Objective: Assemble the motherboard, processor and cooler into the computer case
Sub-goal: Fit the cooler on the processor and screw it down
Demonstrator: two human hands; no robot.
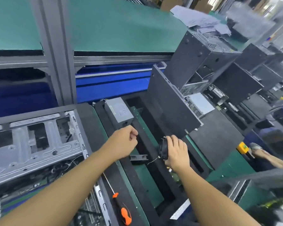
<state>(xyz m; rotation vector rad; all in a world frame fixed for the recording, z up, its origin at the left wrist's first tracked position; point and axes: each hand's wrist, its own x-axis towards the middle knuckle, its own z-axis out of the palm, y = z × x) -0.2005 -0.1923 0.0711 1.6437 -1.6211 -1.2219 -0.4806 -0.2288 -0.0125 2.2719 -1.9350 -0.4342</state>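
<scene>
We record the right hand [176,152] gripping the black fan [163,148]; left hand [125,141] extended forward, fingers curled, contents we cannot tell.

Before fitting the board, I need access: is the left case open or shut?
Open: the case has no cover on top; cables inside show.

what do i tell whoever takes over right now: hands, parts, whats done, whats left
Right hand: grips the black cooler fan above the black foam tray.
Left hand: fingers curled beside it; I can't tell if it holds anything.
Open case lies at left; its contents are too blurred to judge.
Screwdriver lies near you and power supply at the far end.
Done: cooler fan in hand.
Left: fit it into the case.
</scene>
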